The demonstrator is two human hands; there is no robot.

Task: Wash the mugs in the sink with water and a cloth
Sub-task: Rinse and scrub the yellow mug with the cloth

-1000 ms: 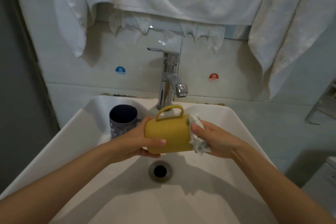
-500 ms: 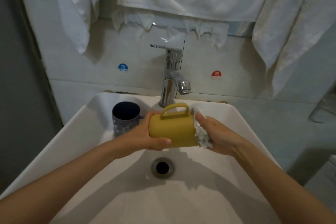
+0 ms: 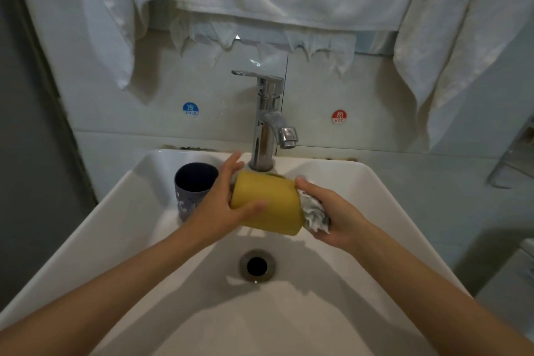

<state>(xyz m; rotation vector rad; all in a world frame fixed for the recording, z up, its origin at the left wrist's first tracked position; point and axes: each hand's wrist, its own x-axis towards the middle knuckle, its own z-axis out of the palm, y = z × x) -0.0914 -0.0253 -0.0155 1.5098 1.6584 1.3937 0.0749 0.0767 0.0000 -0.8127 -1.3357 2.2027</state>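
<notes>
While the fingers (image 3: pixel 329 238) of your right hand (image 3: pixel 338 211) curl round the cloth (image 3: pixel 313 215) at the mouth of the yellow mug (image 3: pixel 268 205), twist the wad round rim and inner wall rather than dabbing. Your left hand (image 3: pixel 213 202) clasps the mug's base end, thumb across the near side; brace firmly, as a wet mug likely slips. It lies sideways over the sink (image 3: pixel 375 182), near the faucet (image 3: pixel 268 124), which shows no running water. The dark mug (image 3: pixel 193 185) stands upright far left.

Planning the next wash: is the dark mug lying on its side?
No, the dark mug stands upright, mouth up, in the back left of the sink.
</notes>
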